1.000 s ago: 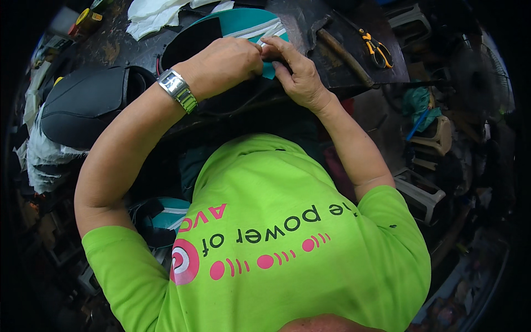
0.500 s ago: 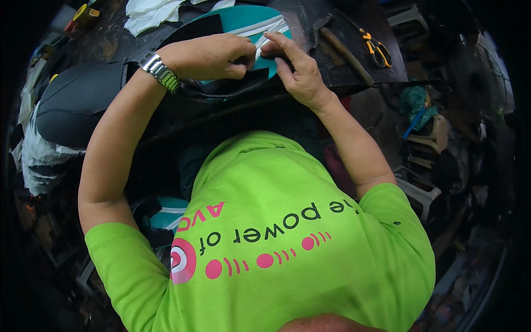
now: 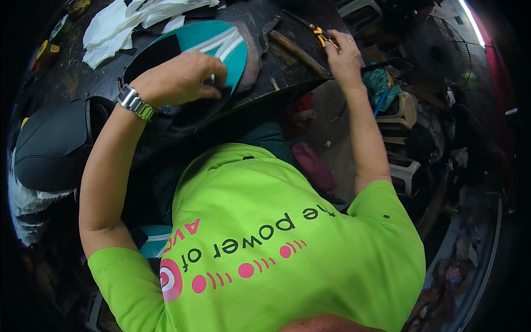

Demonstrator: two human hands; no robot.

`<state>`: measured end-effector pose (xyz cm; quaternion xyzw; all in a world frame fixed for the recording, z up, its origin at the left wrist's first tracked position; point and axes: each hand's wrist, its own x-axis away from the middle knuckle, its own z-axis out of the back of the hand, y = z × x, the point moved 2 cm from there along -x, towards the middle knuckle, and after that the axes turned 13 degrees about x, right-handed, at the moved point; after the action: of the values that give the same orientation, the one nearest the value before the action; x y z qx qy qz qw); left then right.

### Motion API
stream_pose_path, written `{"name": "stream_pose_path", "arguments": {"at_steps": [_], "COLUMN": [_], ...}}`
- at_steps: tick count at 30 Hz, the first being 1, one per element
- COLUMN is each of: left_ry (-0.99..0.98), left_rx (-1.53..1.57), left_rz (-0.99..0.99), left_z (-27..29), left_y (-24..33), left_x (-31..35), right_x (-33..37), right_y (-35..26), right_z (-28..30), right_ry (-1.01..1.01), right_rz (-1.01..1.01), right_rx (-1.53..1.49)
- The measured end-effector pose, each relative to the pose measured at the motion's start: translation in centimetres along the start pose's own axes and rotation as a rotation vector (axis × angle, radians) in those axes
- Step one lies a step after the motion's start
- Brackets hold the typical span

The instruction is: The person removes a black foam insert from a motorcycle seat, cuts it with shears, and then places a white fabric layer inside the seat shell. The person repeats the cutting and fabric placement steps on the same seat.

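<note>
A teal rounded panel point(image 3: 237, 66) with white V-shaped bands and black material along its left lies at the table's near edge. My left hand point(image 3: 185, 77), a metal watch on its wrist, is curled over that panel with thumb and forefinger pinched. A small pale bit shows between them, too small to name. Off to the right, my right hand point(image 3: 345, 58) closes its thumb and fingers on the handles of scissors point(image 3: 318, 36) in orange and black. Their long dark blades point away to the upper left, still along the tabletop.
Between panel and scissors lies a hammer point(image 3: 298, 52) with a wooden handle. White cloth point(image 3: 113, 27) is spread at the back left, and a black padded cover point(image 3: 52, 144) stands by my left arm. At right are plastic stools point(image 3: 406, 110) and a fan point(image 3: 442, 50).
My right hand has left the panel, reached right and taken hold of the scissors' handles. My left hand stays pinched over the panel. The whole view has shifted.
</note>
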<state>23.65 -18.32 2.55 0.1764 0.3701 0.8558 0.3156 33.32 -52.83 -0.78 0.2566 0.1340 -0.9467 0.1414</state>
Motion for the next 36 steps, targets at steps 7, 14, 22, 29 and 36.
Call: {"name": "stream_pose_path", "arguments": {"at_steps": [7,14,22,29,36], "left_ry": [0.065,0.044,0.105,0.149,0.158], "left_rx": [-0.033,0.077,0.135,0.087,0.091], "left_rz": [0.150,0.226,0.221,0.163,0.180], "left_z": [0.9,1.8,1.9,1.8,1.1], "left_y": [-0.2,-0.6,-1.0,-0.8,0.0], "left_x": [-2.1,-2.5,-2.3,-2.3,-2.8], "right_x": [-1.5,-1.2,5.2,4.2,2.2], "right_y": [7.6,4.1,-7.8,-10.5,-12.3], "right_z": [-3.7,1.1,9.4,10.2,9.6], "right_ry": [-0.425,-0.692,-0.843,-0.901,-0.982], "right_rz": [-0.177,-0.532,-0.136,0.051,0.180], "right_rx": [0.404,-0.455,-0.312,0.142,0.206]}}
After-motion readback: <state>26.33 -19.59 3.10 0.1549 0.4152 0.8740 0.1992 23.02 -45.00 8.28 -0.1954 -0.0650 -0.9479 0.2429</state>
